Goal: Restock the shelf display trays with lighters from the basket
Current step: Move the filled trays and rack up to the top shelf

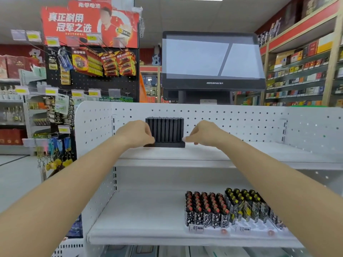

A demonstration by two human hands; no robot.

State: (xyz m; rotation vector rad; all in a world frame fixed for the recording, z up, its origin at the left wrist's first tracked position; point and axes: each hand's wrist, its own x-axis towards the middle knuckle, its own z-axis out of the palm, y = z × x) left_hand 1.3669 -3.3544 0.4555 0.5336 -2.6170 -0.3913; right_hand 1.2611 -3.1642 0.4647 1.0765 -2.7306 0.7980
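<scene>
Both forearms reach up and forward from the bottom corners, and I see them converge on the upper shelf (204, 154). Between my hands stands an empty black display tray (164, 131), upright with slotted dividers, its back near the white pegboard panel (232, 119). My left hand (136, 133) is clenched on the tray's left side, fingers (148, 135) wrapped around its edge. My right hand (202, 133) pinches the lower right corner of the tray's base, its fingers (186, 139) touching the black rim.

Below my right fingers, on the lower shelf (141, 219), sit two stocked trays side by side: red-capped lighters (206, 208) and, just to their right, yellow-capped lighters (245, 204), partly hidden behind my right forearm. A white basket (68, 249) shows at the bottom edge, under my left forearm. Beyond the pegboard, above my hands, stands a checkout monitor (213, 60).
</scene>
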